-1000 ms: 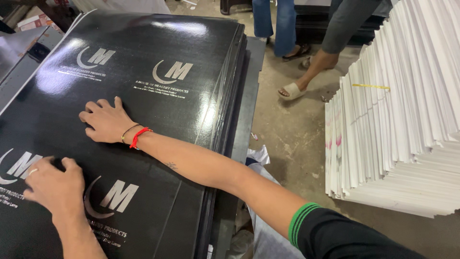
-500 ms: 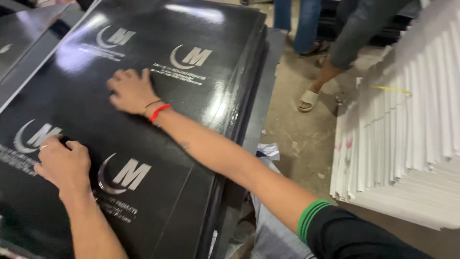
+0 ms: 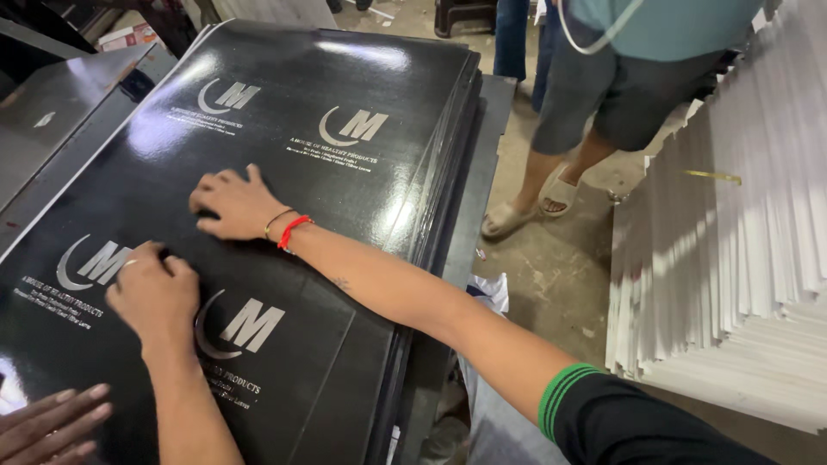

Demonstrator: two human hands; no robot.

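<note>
A workshop with a dusty concrete floor (image 3: 560, 284), seen from above. In the foreground is a thick stack of glossy black printed sheets (image 3: 362, 215), each carrying pale crescent-and-letter logos.

Both of the person's hands lie on the top sheet. The right hand (image 3: 231, 205) rests palm down near the middle of the sheet, fingers spread flat and gripping nothing; a red thread bracelet (image 3: 293, 231) circles its wrist, and the bare forearm runs back to a black sleeve with a green cuff (image 3: 564, 398). The left hand (image 3: 155, 294) sits just below and left of the right one, knuckles up with fingers curled onto the sheet; whether it pinches anything cannot be told.

Below the left hand, at the bottom left corner, the fingers of another person's hand (image 3: 47, 422) touch the same sheet.

Beyond the stack's far edge, a bystander (image 3: 603, 95) in grey shorts and sandals stands on the floor. Well to the right of both hands rises a tall stack of white sheets (image 3: 741, 258).
</note>
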